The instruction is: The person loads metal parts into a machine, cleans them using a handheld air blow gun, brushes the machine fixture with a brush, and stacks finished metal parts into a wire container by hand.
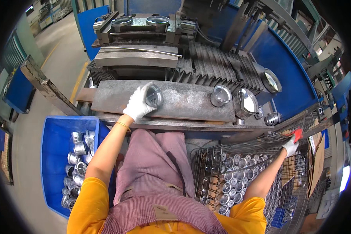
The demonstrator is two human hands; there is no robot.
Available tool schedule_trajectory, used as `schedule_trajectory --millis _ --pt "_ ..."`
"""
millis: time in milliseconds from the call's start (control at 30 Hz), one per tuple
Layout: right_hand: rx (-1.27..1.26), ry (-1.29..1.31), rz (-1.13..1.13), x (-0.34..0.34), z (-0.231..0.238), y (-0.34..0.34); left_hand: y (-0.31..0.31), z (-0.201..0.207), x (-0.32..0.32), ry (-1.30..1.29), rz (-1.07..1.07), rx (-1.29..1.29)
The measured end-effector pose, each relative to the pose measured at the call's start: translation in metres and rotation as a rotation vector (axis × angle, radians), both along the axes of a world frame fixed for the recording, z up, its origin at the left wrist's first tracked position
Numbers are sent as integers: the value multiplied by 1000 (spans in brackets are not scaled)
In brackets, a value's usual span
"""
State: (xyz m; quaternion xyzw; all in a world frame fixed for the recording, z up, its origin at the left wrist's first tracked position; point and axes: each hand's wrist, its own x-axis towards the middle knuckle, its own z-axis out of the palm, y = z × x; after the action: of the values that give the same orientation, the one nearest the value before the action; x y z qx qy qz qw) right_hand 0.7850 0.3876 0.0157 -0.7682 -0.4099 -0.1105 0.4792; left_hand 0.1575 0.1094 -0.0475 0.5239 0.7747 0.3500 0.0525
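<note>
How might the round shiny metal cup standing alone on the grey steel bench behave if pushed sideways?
The round shiny metal cup looks rigid. Standing on its flat end, it would probably slide on the grey steel bench; tipped over, its round wall would likely roll.

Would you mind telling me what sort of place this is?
Most likely a metalworking factory floor: a heavy steel machine bed, a blue bin and a wire cage full of round metal parts, and concrete flooring.

Bright, even overhead light fills my view; glare flashes off the metal cups [243,102] on my bench [183,102]. Edges bend and darken at the fisheye rim, shadows stay soft, focus sharp
</note>
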Motion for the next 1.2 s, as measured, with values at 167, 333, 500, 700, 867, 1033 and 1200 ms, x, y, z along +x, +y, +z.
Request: schedule_trajectory --millis 167,333,500,700,867,1033,1200 --pt "-7 486 989 -107 87 -82 9 -19 -14 -230 -65 154" --pt "-850 823 1707 -287 55 -153 -12 -28 -29 -115 11 206" --pt "-1108 394 1954 -431 -42 -190 -10 -22 -30 71 147 145" --pt "-1163 171 1831 -465 -10 -201 -16 -22 -40 -62 167 185" --pt "-948 -111 1866 -478 -14 -198 -19 -30 -48 -200 123 201" --pt "-919 -173 1833 -483 -16 -197 -13 -47 -65 -501 72 250" --pt "-931 -162 1840 -485 -20 -196 -15 -45 -56 -284 94 249"
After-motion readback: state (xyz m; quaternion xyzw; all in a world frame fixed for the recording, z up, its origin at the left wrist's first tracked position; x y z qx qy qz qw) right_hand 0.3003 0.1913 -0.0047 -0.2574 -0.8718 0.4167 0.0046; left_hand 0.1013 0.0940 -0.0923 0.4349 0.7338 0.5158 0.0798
